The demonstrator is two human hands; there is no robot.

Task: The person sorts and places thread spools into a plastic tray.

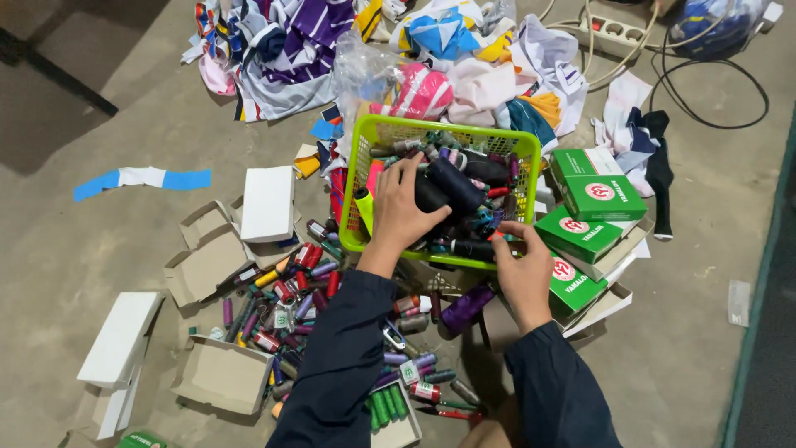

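Green boxes [599,197], fabric scraps [464,58]

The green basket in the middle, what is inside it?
The green basket is heaped with thread spools, mostly dark, including large black cones. The left hand rests on the heap; the right hand is at the front rim. Lower layers and the bottom are covered.

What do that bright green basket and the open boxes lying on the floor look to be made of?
Lime-green lattice basket: seemingly moulded plastic, smooth and uniform in colour. Open brown-and-white boxes: thin matt cardboard, with folded flaps and raw brown insides.
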